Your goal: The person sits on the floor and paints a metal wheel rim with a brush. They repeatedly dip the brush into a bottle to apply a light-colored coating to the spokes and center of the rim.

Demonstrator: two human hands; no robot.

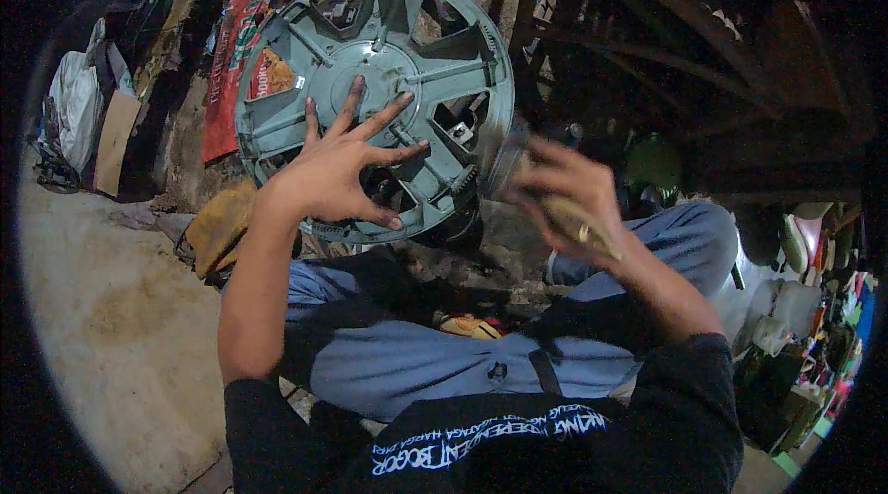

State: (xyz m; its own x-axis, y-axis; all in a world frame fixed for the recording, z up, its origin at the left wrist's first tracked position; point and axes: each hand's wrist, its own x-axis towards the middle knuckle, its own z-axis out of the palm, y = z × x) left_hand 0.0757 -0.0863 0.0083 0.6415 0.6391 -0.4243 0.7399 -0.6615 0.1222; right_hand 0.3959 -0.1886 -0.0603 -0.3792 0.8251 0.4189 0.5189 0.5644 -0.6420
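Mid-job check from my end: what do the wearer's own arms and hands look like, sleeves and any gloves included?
Both arms wear short black sleeves, leaving the forearms bare. The left hand is ungloved, with dark smudges on its fingers. The right hand is bare too, but motion blur hides finer detail.

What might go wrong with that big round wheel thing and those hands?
The tool with the tan handle might bump the left hand: the right hand holds it beside the rim, not far from the spread fingers.

The round grey-green wheel cover might slip or tip if pushed at its edge, since the left hand lies open on it rather than gripping the rim.
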